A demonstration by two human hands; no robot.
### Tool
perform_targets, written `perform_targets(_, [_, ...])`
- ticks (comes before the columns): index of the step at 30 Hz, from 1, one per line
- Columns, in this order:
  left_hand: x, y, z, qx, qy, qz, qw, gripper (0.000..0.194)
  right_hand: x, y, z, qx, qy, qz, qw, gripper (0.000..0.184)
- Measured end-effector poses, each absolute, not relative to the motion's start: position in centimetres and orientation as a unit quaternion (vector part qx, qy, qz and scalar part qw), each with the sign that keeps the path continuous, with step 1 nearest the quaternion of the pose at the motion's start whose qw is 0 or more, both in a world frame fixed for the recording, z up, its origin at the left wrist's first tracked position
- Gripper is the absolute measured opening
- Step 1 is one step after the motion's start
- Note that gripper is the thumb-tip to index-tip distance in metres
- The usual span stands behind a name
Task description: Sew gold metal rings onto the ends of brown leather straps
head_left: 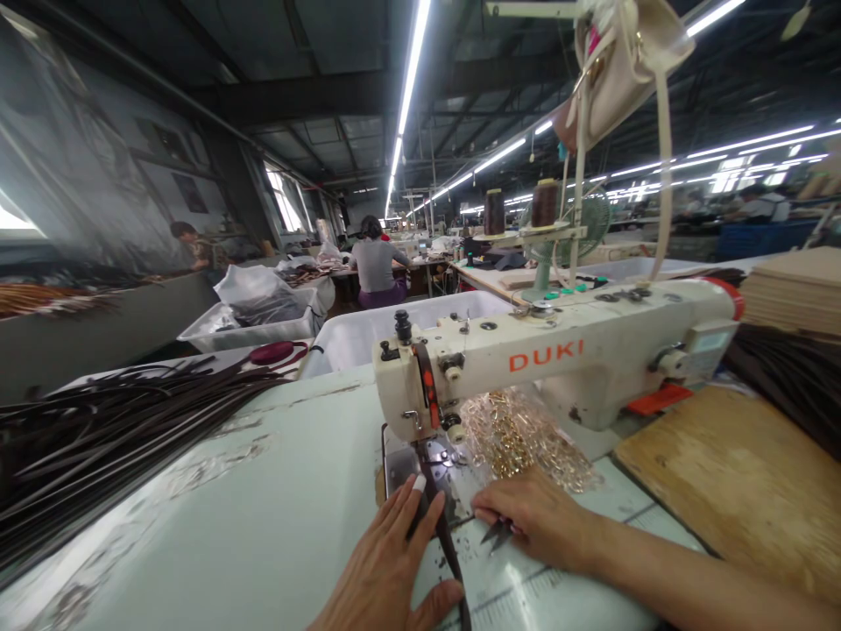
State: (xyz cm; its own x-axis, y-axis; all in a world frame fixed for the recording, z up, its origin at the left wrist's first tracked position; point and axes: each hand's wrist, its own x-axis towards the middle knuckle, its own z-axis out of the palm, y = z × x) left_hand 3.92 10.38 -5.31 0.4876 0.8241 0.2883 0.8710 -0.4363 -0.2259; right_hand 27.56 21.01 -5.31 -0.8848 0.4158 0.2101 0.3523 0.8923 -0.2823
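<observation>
Head view, forward and down, near the sewing machine (552, 377) (distance seemingly blurred)

a pale green table (295, 499) bears a sewing machine (486, 364), dark strip (449, 550), gold-coloured pieces (509, 438), wooden board (742, 491).

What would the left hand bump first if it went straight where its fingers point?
The left hand would probably bump the sewing machine at its needle end; depth is unclear.
</observation>
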Motion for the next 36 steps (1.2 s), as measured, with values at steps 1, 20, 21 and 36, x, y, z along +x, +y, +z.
perform_targets(1, [4.0,10.3,-5.3,-0.843,-0.505,-0.07,0.17,0.069,27.6,21.0,-5.3,-0.198,-0.964,0.119,0.133,0.026])
perform_targets(20, [4.1,9.8,-5.5,-0.813,-0.578,-0.065,-0.009,0.071,27.6,21.0,-5.4,-0.2,-0.962,0.139,0.125,0.032])
perform_targets(21, [4.1,9.8,-5.3,-0.81,-0.581,-0.068,-0.023,0.072,27.6,21.1,-5.5,-0.202,-0.961,0.141,0.124,0.034])
perform_targets(36, [4.2,9.6,-5.4,-0.813,-0.575,-0.091,-0.017,0.07,27.6,21.0,-5.3,-0.204,-0.964,0.13,0.107,0.037])
